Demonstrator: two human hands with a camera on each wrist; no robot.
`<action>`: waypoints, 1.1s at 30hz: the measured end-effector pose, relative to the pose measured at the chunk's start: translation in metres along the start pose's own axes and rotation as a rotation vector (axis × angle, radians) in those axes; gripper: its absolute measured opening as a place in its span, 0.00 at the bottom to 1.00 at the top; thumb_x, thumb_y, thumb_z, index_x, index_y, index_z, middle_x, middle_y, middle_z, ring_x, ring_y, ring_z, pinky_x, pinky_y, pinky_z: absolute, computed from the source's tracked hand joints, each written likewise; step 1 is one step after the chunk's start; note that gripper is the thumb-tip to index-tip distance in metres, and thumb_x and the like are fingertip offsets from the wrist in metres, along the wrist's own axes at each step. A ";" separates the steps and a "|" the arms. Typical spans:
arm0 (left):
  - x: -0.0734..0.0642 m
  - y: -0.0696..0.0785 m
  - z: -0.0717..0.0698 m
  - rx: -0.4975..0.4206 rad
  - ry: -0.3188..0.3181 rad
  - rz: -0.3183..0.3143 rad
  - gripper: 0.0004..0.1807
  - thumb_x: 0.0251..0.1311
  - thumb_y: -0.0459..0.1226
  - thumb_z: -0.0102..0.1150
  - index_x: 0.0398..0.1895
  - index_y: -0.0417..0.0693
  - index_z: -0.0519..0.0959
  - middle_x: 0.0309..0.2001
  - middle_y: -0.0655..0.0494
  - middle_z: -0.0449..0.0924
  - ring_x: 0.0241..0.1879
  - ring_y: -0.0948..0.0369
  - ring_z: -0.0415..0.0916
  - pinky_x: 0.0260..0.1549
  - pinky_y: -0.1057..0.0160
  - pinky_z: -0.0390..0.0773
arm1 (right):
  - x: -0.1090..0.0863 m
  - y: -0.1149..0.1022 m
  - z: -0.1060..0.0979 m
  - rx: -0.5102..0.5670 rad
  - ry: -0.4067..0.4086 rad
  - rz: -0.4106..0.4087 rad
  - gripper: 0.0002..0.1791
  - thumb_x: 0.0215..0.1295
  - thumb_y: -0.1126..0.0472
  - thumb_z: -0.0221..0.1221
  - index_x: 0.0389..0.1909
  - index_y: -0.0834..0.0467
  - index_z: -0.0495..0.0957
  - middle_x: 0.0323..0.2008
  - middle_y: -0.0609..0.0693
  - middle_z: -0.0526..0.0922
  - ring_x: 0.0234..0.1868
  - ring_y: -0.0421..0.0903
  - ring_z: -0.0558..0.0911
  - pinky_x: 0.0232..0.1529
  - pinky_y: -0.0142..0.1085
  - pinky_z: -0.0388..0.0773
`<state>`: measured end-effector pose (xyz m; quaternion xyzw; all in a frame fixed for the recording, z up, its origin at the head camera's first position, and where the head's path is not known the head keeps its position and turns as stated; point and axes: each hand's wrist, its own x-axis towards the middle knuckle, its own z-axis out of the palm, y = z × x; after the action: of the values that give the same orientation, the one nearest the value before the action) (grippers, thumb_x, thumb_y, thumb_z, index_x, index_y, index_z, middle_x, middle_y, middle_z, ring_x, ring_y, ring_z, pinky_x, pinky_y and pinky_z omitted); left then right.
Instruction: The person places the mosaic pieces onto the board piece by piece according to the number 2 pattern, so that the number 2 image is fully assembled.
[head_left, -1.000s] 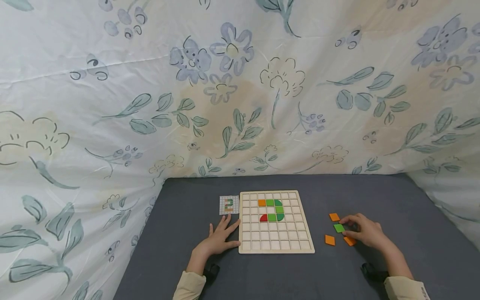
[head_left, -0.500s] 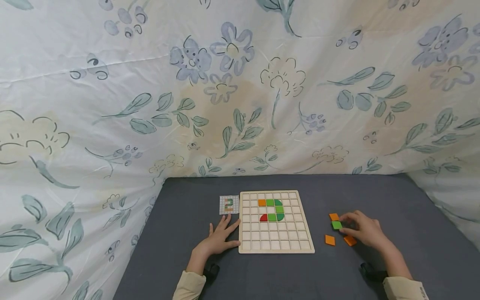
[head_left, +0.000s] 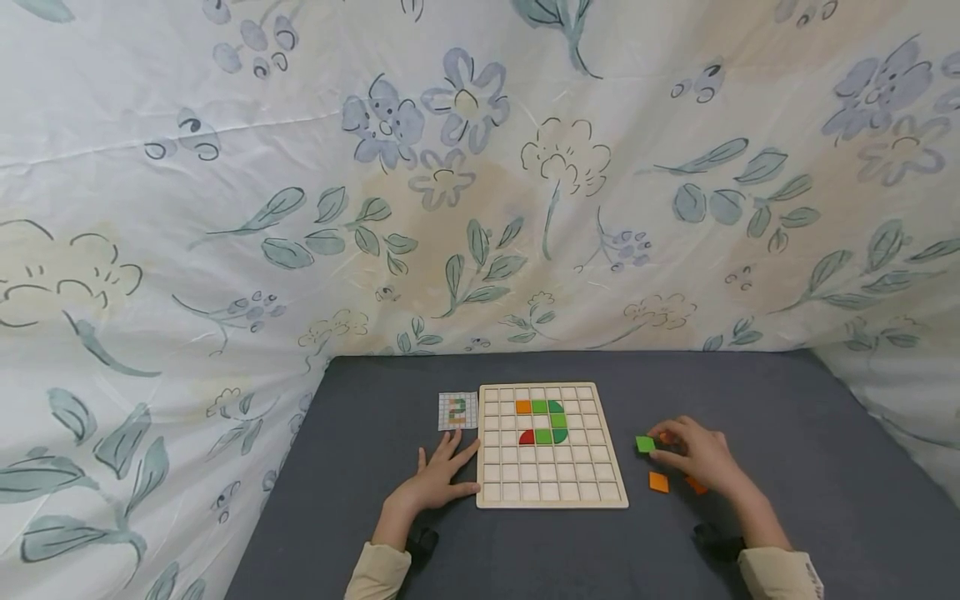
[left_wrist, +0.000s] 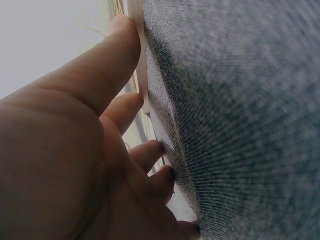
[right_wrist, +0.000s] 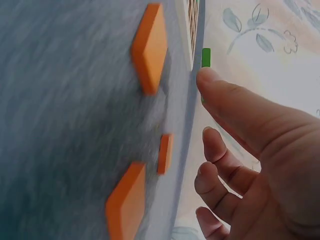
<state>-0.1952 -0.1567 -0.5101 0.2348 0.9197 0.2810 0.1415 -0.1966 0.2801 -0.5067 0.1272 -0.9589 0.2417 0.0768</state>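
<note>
My right hand (head_left: pixel 699 454) pinches a green square tile (head_left: pixel 645 444) between thumb and fingers, held up off the cloth. In the right wrist view only the edge of this green tile (right_wrist: pixel 206 57) shows past the thumb. Below and beside that hand lie three orange tiles (head_left: pixel 658 482), one partly hidden by its fingers. With fingers spread, my left hand (head_left: pixel 433 483) rests at the left side of the wooden grid board (head_left: pixel 555 493); thumb and index fingertip touch its edge. Orange, green and red tiles (head_left: pixel 558 421) sit in the board's upper cells in a curved row.
A small printed pattern card (head_left: pixel 457 411) lies against the board's upper left side. Dark grey cloth (head_left: pixel 540 558) covers the table. Behind it hangs a floral curtain (head_left: pixel 480 208).
My right hand has lifted the green tile from among the orange tiles and moved it left toward the board. The left hand stays in place.
</note>
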 end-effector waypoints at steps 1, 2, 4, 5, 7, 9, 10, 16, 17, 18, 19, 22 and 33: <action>0.000 0.000 0.000 -0.001 -0.001 0.002 0.40 0.60 0.52 0.55 0.72 0.50 0.54 0.72 0.36 0.40 0.71 0.38 0.33 0.59 0.28 0.27 | 0.001 -0.002 0.001 0.003 0.002 -0.007 0.15 0.53 0.54 0.67 0.41 0.51 0.80 0.34 0.48 0.75 0.32 0.44 0.73 0.36 0.45 0.54; 0.000 0.000 0.000 0.000 -0.005 0.002 0.40 0.60 0.52 0.55 0.72 0.50 0.54 0.72 0.36 0.40 0.70 0.38 0.33 0.59 0.29 0.27 | 0.002 -0.004 0.001 0.006 0.005 -0.015 0.15 0.53 0.53 0.67 0.41 0.51 0.80 0.33 0.48 0.74 0.33 0.45 0.73 0.36 0.46 0.55; -0.001 0.001 -0.002 0.001 -0.015 0.000 0.40 0.60 0.52 0.54 0.72 0.50 0.54 0.72 0.36 0.39 0.71 0.38 0.32 0.59 0.29 0.26 | 0.005 -0.007 0.004 0.010 0.016 -0.025 0.14 0.53 0.53 0.67 0.41 0.50 0.80 0.33 0.47 0.74 0.33 0.44 0.72 0.36 0.45 0.55; -0.001 0.002 -0.002 -0.001 -0.016 -0.004 0.40 0.60 0.52 0.54 0.72 0.50 0.53 0.72 0.37 0.39 0.71 0.39 0.32 0.59 0.29 0.26 | 0.006 -0.009 0.005 0.013 0.019 -0.025 0.14 0.53 0.53 0.67 0.41 0.50 0.80 0.32 0.46 0.74 0.32 0.44 0.72 0.35 0.44 0.54; 0.000 0.002 -0.003 -0.004 -0.020 -0.009 0.39 0.60 0.51 0.55 0.72 0.50 0.54 0.72 0.37 0.39 0.71 0.39 0.32 0.59 0.29 0.26 | 0.008 -0.012 0.007 0.014 0.030 -0.035 0.14 0.53 0.53 0.67 0.40 0.49 0.80 0.31 0.46 0.73 0.29 0.43 0.69 0.34 0.42 0.52; 0.000 0.003 -0.003 -0.007 -0.022 -0.010 0.39 0.60 0.51 0.55 0.72 0.49 0.54 0.72 0.37 0.39 0.71 0.39 0.32 0.59 0.29 0.26 | 0.010 -0.015 0.010 0.016 0.040 -0.043 0.14 0.52 0.53 0.67 0.40 0.49 0.80 0.30 0.46 0.73 0.27 0.41 0.67 0.34 0.41 0.50; 0.000 0.003 -0.003 -0.008 -0.023 -0.012 0.39 0.60 0.51 0.55 0.72 0.49 0.54 0.72 0.37 0.39 0.71 0.39 0.32 0.59 0.29 0.26 | 0.011 -0.017 0.011 0.017 0.043 -0.044 0.14 0.52 0.53 0.67 0.40 0.49 0.80 0.30 0.46 0.73 0.26 0.41 0.66 0.33 0.41 0.49; 0.000 0.003 -0.002 -0.001 -0.021 -0.020 0.39 0.60 0.50 0.55 0.72 0.50 0.54 0.73 0.38 0.39 0.71 0.40 0.32 0.59 0.28 0.27 | 0.017 -0.028 0.017 0.029 0.040 -0.049 0.14 0.52 0.54 0.68 0.40 0.48 0.80 0.32 0.46 0.74 0.23 0.38 0.62 0.35 0.42 0.50; 0.000 0.002 -0.001 -0.003 -0.014 -0.017 0.39 0.60 0.50 0.56 0.72 0.49 0.55 0.72 0.38 0.40 0.71 0.40 0.33 0.58 0.28 0.28 | 0.018 -0.029 0.018 0.031 0.038 -0.051 0.14 0.52 0.54 0.68 0.40 0.48 0.80 0.32 0.46 0.74 0.23 0.38 0.62 0.35 0.42 0.50; 0.000 0.002 -0.001 0.001 -0.010 -0.019 0.39 0.60 0.50 0.56 0.72 0.49 0.54 0.72 0.38 0.40 0.71 0.40 0.33 0.58 0.28 0.28 | 0.020 -0.031 0.019 0.035 0.037 -0.054 0.14 0.51 0.54 0.68 0.40 0.48 0.80 0.32 0.46 0.74 0.23 0.38 0.62 0.35 0.42 0.50; 0.000 0.002 -0.001 0.004 -0.007 -0.020 0.39 0.60 0.50 0.56 0.72 0.49 0.55 0.72 0.38 0.40 0.71 0.40 0.33 0.58 0.28 0.28 | 0.021 -0.033 0.020 0.034 0.035 -0.058 0.14 0.51 0.54 0.68 0.40 0.48 0.80 0.32 0.46 0.74 0.23 0.38 0.62 0.35 0.42 0.50; -0.001 0.002 0.000 0.010 -0.003 -0.024 0.39 0.60 0.50 0.56 0.72 0.49 0.55 0.72 0.38 0.40 0.71 0.40 0.34 0.58 0.28 0.29 | 0.024 -0.038 0.024 0.035 0.039 -0.066 0.14 0.51 0.54 0.68 0.39 0.48 0.80 0.31 0.46 0.74 0.23 0.37 0.62 0.35 0.41 0.51; -0.001 0.004 0.000 0.010 0.001 -0.024 0.39 0.60 0.50 0.56 0.72 0.50 0.55 0.72 0.39 0.40 0.71 0.40 0.34 0.59 0.28 0.29 | 0.031 -0.054 0.036 0.072 0.040 -0.099 0.13 0.51 0.53 0.68 0.38 0.49 0.80 0.29 0.46 0.72 0.20 0.35 0.61 0.34 0.41 0.51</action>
<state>-0.1928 -0.1547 -0.5077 0.2241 0.9239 0.2750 0.1432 -0.2139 0.2100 -0.5079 0.1724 -0.9404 0.2744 0.1030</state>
